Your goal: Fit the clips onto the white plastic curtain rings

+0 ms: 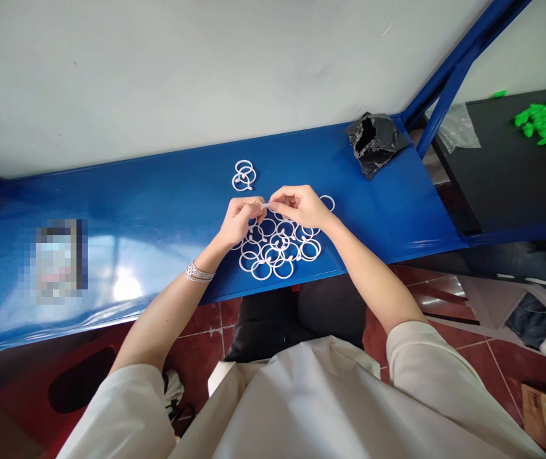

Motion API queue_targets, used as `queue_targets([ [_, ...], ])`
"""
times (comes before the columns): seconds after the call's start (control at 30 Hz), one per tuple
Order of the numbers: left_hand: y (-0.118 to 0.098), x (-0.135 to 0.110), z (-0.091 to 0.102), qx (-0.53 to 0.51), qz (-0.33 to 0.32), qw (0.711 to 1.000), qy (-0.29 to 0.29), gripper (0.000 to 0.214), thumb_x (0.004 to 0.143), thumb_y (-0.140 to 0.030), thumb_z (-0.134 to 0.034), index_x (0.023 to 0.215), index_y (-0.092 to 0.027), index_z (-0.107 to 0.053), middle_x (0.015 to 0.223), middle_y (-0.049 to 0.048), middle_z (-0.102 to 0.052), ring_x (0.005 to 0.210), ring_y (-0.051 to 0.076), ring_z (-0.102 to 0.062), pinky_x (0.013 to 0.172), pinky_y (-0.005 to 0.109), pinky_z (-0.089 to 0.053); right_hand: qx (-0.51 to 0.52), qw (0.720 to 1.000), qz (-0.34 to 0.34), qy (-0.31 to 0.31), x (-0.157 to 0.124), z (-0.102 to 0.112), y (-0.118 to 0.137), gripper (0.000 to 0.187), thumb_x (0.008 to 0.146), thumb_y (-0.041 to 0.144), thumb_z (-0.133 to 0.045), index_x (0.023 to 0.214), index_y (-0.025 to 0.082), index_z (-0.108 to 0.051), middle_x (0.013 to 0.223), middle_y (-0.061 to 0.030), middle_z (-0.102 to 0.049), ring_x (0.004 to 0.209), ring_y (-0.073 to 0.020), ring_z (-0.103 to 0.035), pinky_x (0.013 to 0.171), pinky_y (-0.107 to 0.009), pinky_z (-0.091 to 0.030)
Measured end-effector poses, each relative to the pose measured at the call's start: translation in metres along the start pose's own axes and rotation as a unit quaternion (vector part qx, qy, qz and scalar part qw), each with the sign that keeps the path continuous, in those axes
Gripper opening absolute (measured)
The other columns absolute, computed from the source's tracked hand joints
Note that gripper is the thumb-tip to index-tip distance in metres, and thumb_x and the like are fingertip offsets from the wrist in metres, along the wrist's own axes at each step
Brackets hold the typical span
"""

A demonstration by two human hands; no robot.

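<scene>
Above the blue bench (158, 191), left hand (240, 220) and right hand (299, 206) meet at center, fingertips closed on one small white strip (266, 206), most of it hidden by the fingers. White rings (277, 248) lie interlinked at 6 o'clock from the hands, partly covered; a smaller ring cluster (243, 176) sits at 12. Black bag (373, 145) at 2 o'clock; pixelated object (57, 261) at 9, unreadable

Under my smooth white plastic rings (261, 279), the tabletop (158, 191) is glossy blue painted metal; beyond the rings, the black plastic bag (378, 150) looks crinkled and thin.
</scene>
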State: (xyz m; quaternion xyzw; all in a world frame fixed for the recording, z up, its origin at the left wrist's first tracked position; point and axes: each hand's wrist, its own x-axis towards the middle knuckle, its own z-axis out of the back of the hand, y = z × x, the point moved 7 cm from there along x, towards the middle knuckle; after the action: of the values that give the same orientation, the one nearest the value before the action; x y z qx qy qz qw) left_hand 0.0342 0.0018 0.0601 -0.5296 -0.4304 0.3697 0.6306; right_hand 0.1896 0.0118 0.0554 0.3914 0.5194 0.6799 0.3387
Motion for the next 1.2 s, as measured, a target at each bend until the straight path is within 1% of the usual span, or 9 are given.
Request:
queue_targets([
  [0.23, 0.004, -0.001, 0.0, 0.003, -0.001, 1.0, 0.001, 0.06, 0.101, -0.054, -0.063, 0.055, -0.021, -0.044, 0.058, 0.0022, -0.056, 0.059, 0.014, -0.047, 0.067, 0.034, -0.037, 0.008, 1.0, 0.008, 0.005, 0.0, 0.0, 0.001, 0.041, 0.097, 0.058, -0.083, 0.097, 0.018, -0.08, 0.074, -0.0005, -0.069, 0.059, -0.0128, -0.051, 0.055, -0.03, -0.038],
  [0.4, 0.005, 0.0, 0.0, -0.003, -0.001, 1.0, 0.004, 0.057, 0.101, -0.054, -0.064, 0.057, -0.021, -0.051, 0.058, 0.0013, -0.056, 0.059, 0.013, -0.048, 0.066, 0.032, -0.038, 0.005, 1.0, 0.004, 0.0, 0.001, 0.0, -0.003, 0.036, 0.101, 0.053, -0.079, 0.1, 0.017, -0.078, 0.074, -0.0004, -0.068, 0.06, -0.0124, -0.052, 0.057, -0.029, -0.039],
  [0.57, 0.009, 0.0, 0.0, 0.009, 0.006, 1.0, 0.009, 0.052, 0.102, -0.054, -0.066, 0.062, -0.02, -0.063, 0.064, 0.003, -0.061, 0.066, 0.016, -0.055, 0.066, 0.031, -0.042, 0.026, 0.999, 0.013, -0.017, 0.003, 0.001, -0.007, 0.042, 0.099, 0.06, -0.08, 0.099, 0.018, -0.076, 0.071, 0.0017, -0.063, 0.062, -0.0122, -0.051, 0.057, -0.027, -0.039],
  [0.8, 0.014, -0.002, -0.003, 0.003, 0.014, 1.0, 0.027, 0.042, 0.102, -0.044, -0.061, 0.07, -0.019, -0.071, 0.071, 0.005, -0.069, 0.072, 0.017, -0.062, 0.074, 0.032, -0.048, 0.025, 0.999, 0.015, -0.026, 0.005, 0.005, -0.014, 0.046, 0.099, 0.064, -0.078, 0.105, 0.018, -0.074, 0.072, 0.0036, -0.061, 0.059, -0.0109, -0.05, 0.055, -0.027, -0.039],
  [0.93, 0.011, -0.002, -0.005, 0.001, 0.011, 0.999, 0.034, 0.039, 0.101, -0.043, -0.062, 0.073, -0.018, -0.073, 0.074, 0.0054, -0.071, 0.072, 0.016, -0.063, 0.075, 0.031, -0.05, 0.027, 0.999, 0.012, -0.03, 0.006, 0.006, -0.014, 0.048, 0.098, 0.066, -0.079, 0.105, 0.019, -0.073, 0.072, 0.0038, -0.061, 0.058, -0.011, -0.051, 0.055, -0.026, -0.039],
  [1.07, 0.005, -0.002, -0.006, -0.012, 0.007, 1.0, 0.027, 0.043, 0.104, -0.049, -0.064, 0.078, -0.017, -0.075, 0.077, 0.0065, -0.074, 0.072, 0.016, -0.066, 0.073, 0.03, -0.053, 0.029, 0.999, 0.01, -0.039, 0.006, 0.007, -0.012, 0.052, 0.097, 0.069, -0.079, 0.102, 0.018, -0.074, 0.071, 0.0028, -0.062, 0.058, -0.0116, -0.052, 0.055, -0.027, -0.041],
  [1.13, 0.003, -0.002, -0.008, -0.036, 0.009, 0.999, 0.025, 0.047, 0.106, -0.058, -0.064, 0.084, -0.018, -0.075, 0.076, 0.006, -0.074, 0.07, 0.016, -0.069, 0.07, 0.03, -0.055, 0.036, 0.998, 0.005, -0.044, 0.005, 0.009, -0.01, 0.054, 0.096, 0.072, -0.079, 0.1, 0.018, -0.073, 0.072, 0.0019, -0.064, 0.057, -0.0117, -0.054, 0.055, -0.028, -0.043],
  [1.2, 0.003, -0.001, -0.008, -0.068, 0.017, 0.997, 0.023, 0.05, 0.103, -0.066, -0.067, 0.093, -0.018, -0.075, 0.08, 0.0054, -0.074, 0.07, 0.017, -0.073, 0.067, 0.03, -0.058, 0.043, 0.998, 0.0, -0.04, 0.005, 0.009, -0.01, 0.055, 0.097, 0.073, -0.078, 0.097, 0.019, -0.072, 0.073, 0.0013, -0.066, 0.056, -0.0117, -0.054, 0.055, -0.028, -0.044],
])
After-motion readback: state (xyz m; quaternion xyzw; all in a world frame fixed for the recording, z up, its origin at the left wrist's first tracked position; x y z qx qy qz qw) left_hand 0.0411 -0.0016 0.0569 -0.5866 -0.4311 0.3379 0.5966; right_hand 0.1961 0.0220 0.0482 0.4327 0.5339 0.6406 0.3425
